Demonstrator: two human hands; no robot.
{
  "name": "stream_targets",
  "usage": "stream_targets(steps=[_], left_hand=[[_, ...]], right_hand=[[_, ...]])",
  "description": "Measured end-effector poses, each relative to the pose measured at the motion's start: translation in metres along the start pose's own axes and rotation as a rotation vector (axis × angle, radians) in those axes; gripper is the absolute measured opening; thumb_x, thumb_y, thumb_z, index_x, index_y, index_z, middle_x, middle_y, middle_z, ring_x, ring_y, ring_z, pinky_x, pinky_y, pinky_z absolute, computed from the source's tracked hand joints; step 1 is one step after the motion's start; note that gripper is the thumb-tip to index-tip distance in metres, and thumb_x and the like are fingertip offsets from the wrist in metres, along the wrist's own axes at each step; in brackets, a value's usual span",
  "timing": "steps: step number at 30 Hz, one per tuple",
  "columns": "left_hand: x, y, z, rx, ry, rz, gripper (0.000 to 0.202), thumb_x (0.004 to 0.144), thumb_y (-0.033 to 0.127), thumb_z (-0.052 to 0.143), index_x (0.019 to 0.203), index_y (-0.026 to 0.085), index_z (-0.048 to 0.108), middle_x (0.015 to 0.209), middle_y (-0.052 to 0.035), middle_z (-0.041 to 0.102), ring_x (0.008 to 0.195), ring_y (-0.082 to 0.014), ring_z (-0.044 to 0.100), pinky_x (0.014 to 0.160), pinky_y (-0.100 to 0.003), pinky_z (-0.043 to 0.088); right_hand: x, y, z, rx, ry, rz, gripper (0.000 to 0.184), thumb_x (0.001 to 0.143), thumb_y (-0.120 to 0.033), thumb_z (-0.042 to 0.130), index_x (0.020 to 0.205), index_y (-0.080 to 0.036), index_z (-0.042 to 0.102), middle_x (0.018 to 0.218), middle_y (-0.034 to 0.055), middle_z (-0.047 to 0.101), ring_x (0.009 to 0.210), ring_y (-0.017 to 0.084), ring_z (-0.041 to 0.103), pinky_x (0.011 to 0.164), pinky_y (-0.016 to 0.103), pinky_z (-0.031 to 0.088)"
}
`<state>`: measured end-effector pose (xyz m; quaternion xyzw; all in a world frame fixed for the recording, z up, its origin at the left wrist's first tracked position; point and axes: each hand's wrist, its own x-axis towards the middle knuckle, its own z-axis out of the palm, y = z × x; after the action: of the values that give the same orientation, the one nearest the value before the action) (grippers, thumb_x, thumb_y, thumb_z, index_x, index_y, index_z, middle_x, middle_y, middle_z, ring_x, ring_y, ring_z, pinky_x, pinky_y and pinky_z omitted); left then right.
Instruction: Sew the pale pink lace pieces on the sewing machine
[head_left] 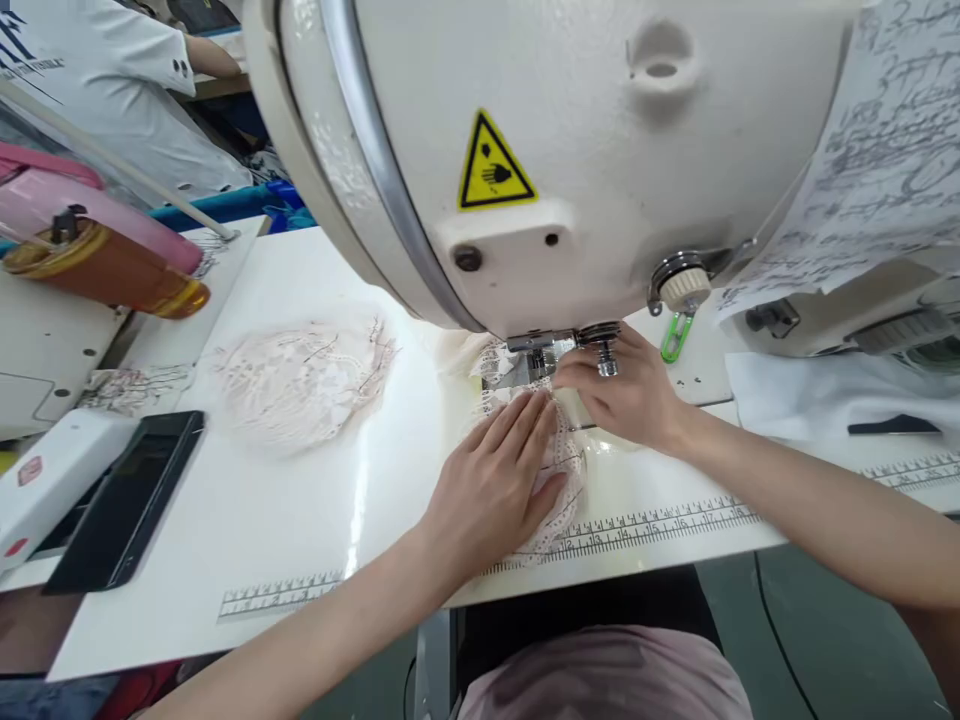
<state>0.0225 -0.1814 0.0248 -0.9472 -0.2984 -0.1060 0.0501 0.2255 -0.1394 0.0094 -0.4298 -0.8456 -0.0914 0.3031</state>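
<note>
A white sewing machine (570,130) fills the top of the view, its presser foot (536,355) down on a pale lace piece (559,455). My left hand (495,485) lies flat on the lace with fingers stretched toward the foot. My right hand (626,395) rests just right of the foot, fingers curled and pressed on the lace edge beside the needle area.
A pile of lace pieces (304,380) lies on the white table (300,520) to the left. A black phone (127,505) and white box (45,480) sit at the left edge. Amber spool (112,265) far left. Another person's sleeve (127,80) shows behind. Printed rulers (660,520) line the front edge.
</note>
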Motion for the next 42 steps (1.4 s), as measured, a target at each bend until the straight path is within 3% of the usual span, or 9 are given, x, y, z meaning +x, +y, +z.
stream_targets(steps=[3,8,13,19,22,28,34,42], left_hand=[[0.004,-0.011,0.003,-0.034,-0.057,-0.023,0.063,0.091,0.042,0.043,0.141,0.003,0.037,0.142,-0.0205,0.043,0.135,-0.0323,0.038,0.106,-0.047,0.043],[0.007,-0.026,0.003,-0.023,-0.059,-0.048,0.066,0.089,0.043,0.043,0.141,0.003,0.037,0.144,-0.019,0.04,0.135,-0.0315,0.037,0.106,-0.047,0.042],[0.009,-0.032,0.009,-0.051,-0.023,-0.067,0.065,0.091,0.046,0.042,0.139,0.003,0.04,0.142,-0.018,0.044,0.136,-0.0298,0.036,0.108,-0.045,0.04],[0.01,-0.038,0.015,-0.07,0.029,-0.056,0.062,0.091,0.044,0.043,0.139,0.004,0.041,0.141,-0.0172,0.045,0.134,-0.0292,0.039,0.108,-0.045,0.041],[0.01,-0.041,0.016,-0.088,0.036,-0.059,0.062,0.091,0.044,0.043,0.139,0.005,0.042,0.141,-0.0167,0.046,0.133,-0.03,0.041,0.106,-0.047,0.043],[0.01,-0.042,0.018,-0.094,0.051,-0.08,0.06,0.091,0.045,0.044,0.137,0.007,0.044,0.137,-0.0165,0.051,0.132,-0.0311,0.042,0.104,-0.048,0.044],[0.011,-0.041,0.016,-0.078,0.084,-0.072,0.058,0.091,0.043,0.046,0.135,0.006,0.047,0.134,-0.0177,0.054,0.131,-0.0319,0.044,0.104,-0.047,0.045],[0.012,-0.041,0.017,-0.011,0.077,-0.063,0.057,0.091,0.045,0.044,0.133,0.006,0.049,0.133,-0.017,0.054,0.128,-0.0313,0.047,0.1,-0.046,0.049]], right_hand=[[0.0,-0.002,-0.001,-0.079,-0.028,-0.075,0.034,0.082,-0.002,0.044,0.09,-0.026,0.067,0.091,-0.0051,0.071,0.08,0.013,0.06,0.081,0.031,0.038],[-0.005,0.001,0.011,-0.147,-0.108,-0.034,0.035,0.087,-0.004,0.043,0.102,-0.025,0.066,0.097,0.0002,0.071,0.086,0.016,0.061,0.083,0.034,0.04],[-0.01,0.002,0.019,-0.092,-0.251,0.113,0.032,0.094,-0.014,0.04,0.108,-0.025,0.066,0.081,0.0033,0.069,0.084,0.02,0.061,0.071,0.035,0.043],[-0.005,-0.004,0.018,-0.012,-0.23,0.235,0.027,0.096,-0.032,0.043,0.115,-0.027,0.063,0.091,0.0052,0.069,0.082,0.021,0.059,0.063,0.035,0.046],[-0.003,-0.004,0.019,0.017,-0.194,0.237,0.028,0.097,-0.031,0.041,0.118,-0.03,0.06,0.099,0.0039,0.068,0.081,0.021,0.06,0.064,0.036,0.049],[-0.01,-0.003,0.019,-0.044,-0.212,0.206,0.035,0.096,-0.021,0.035,0.121,-0.03,0.058,0.094,0.0039,0.069,0.079,0.021,0.061,0.067,0.037,0.051],[-0.01,-0.004,0.018,-0.026,-0.203,0.222,0.033,0.096,-0.031,0.043,0.125,-0.03,0.056,0.093,0.0046,0.068,0.084,0.023,0.063,0.069,0.038,0.052],[-0.013,0.002,0.013,0.002,-0.278,0.094,0.035,0.094,-0.024,0.045,0.128,-0.024,0.053,0.092,0.0072,0.071,0.087,0.023,0.065,0.077,0.04,0.051]])
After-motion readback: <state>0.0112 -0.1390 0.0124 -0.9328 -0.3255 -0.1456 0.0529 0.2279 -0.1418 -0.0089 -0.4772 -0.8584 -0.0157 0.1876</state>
